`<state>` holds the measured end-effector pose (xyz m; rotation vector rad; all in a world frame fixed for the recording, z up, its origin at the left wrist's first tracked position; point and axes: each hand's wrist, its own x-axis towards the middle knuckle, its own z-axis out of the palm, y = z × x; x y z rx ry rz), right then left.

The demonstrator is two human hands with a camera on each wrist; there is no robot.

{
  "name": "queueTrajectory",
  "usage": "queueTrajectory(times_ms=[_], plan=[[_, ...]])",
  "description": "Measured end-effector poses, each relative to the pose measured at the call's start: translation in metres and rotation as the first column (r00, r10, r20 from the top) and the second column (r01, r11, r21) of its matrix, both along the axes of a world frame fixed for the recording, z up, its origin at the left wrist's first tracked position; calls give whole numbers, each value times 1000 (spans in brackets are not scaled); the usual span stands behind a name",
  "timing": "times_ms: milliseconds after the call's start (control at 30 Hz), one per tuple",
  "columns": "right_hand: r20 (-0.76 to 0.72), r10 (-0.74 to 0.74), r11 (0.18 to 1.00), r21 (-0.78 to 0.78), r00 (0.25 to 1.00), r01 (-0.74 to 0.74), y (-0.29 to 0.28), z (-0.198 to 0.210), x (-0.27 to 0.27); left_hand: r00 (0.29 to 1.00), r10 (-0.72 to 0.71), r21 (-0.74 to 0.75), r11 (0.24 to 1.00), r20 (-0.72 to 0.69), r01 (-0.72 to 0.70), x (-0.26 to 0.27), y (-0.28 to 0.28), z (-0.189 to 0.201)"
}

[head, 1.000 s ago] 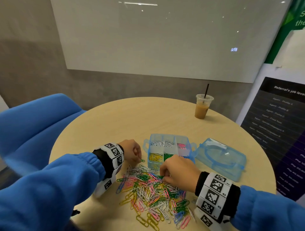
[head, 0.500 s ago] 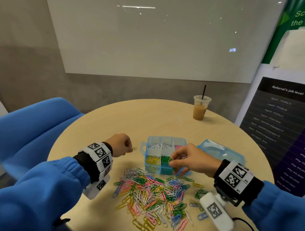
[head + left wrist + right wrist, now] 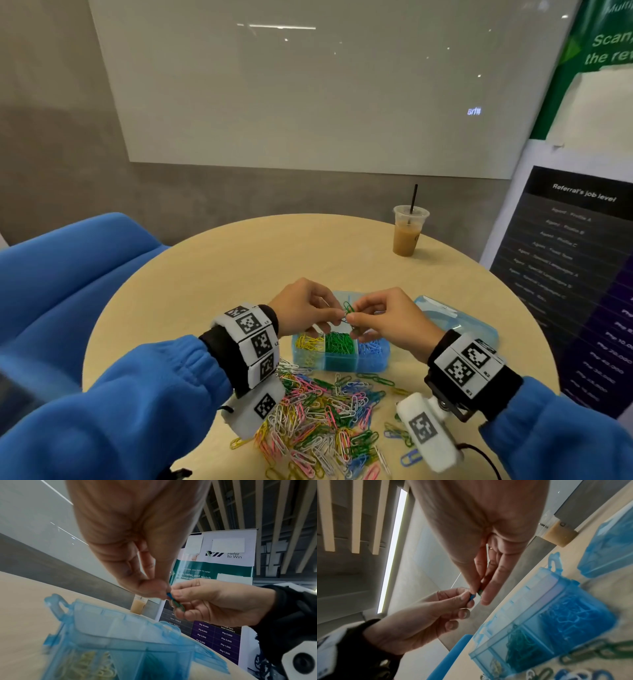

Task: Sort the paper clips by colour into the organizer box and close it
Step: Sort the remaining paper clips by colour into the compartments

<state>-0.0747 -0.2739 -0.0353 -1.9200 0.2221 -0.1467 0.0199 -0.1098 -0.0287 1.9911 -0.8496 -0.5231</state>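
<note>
Green paper clips (image 3: 348, 310) tangled – left hand (image 3: 301, 310), right hand (image 3: 387, 318) fingers both pinching them above organizer box (image 3: 342, 361).

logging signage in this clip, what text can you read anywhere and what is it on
"Refer to Win": white top of the banner, left wrist view.
"refer, and watch ... rewards": its green band, partly hidden.
"Php 10,000", "Php 6,000", "Php 3,000", "Php 5,000", "Php 1,500": its purple table.
"Referral's job level": heading of the dark panel, head view; rows beneath too blurred.
"Scan" and "the re", cut off: green poster.
Small glowing mark on the whiteboard: unreadable.
Wrist bands: square codes only.
</note>
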Motion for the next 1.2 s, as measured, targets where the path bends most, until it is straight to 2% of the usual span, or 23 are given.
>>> queueTrajectory(times_ms=[100, 233, 300, 400, 533, 667, 767, 833, 933, 1100, 1200], plan=[[3, -21, 1000, -7, 1000, 21, -1, -6, 4, 996, 43, 52, 998, 77, -47, 3, 0, 0], [23, -34, 975, -218, 999, 38, -6, -11, 4, 987, 91, 88, 991, 135, -104, 7, 5, 1], [60, -58, 964, -257, 997, 71, -10, -9, 2, 989, 84, 86, 992, 121, -95, 6, 4, 2], [58, -63, 969, -236, 996, 75, -17, -4, -4, 992, 86, 26, 996, 95, -89, 1, -7, 4], [47, -68, 962, -262, 997, 78, -24, -1, -14, 991, 134, -159, 978, -10, -134, -6, -25, 8], [58, -65, 934, -347, 996, 81, -31, -1, -29, 993, 108, -53, 993, 52, -105, -4, -19, 11], [44, 7, 895, -446, 999, 13, -31, -4, -39, 997, 40, 56, 998, 60, -43, -7, 0, 12], [-12, 120, 838, -535, 993, -107, -28, -7, -45, 997, 1, 111, 994, 79, -10, -10, 15, 11], [-132, 282, 682, -669, 950, -295, -19, -13, -50, 990, -70, 189, 981, 126, 45, -16, 38, 6], [-275, 371, 485, -757, 887, -437, -3, -22, -46, 980, -166, 269, 954, 108, 132, -30, 63, 3], [-328, 391, 407, -776, 860, -481, 4, -30, -42, 966, -251, 318, 922, 56, 220, -40, 68, 4]])
